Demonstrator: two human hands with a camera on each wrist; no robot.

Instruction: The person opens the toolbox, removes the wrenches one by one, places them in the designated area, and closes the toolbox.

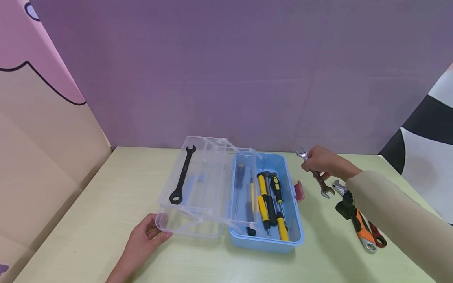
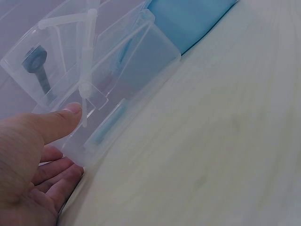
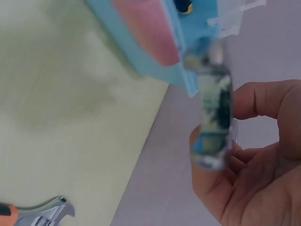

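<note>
A blue toolbox [image 1: 293, 220] stands open on the table, with yellow-handled screwdrivers [image 1: 263, 204] and a hammer inside. Its clear swing-out tray [image 1: 198, 184] holds a black wrench [image 1: 182, 175]. My left hand [image 1: 146, 237] grips the tray's near-left corner, thumb [image 2: 59, 125] on the rim and fingers beneath. To the right of the box, my right hand [image 1: 318, 161] holds a silver wrench [image 1: 323, 188] lifted off the table; in the right wrist view that silver wrench [image 3: 211, 117] is a blur between thumb and fingers.
An adjustable wrench [image 1: 361, 228] with an orange handle and a red-handled tool [image 1: 376, 236] lie at the right on the table [image 1: 106, 204]. A purple wall stands close behind. The toolbox's red latch [image 1: 299, 191] sticks out towards my right hand.
</note>
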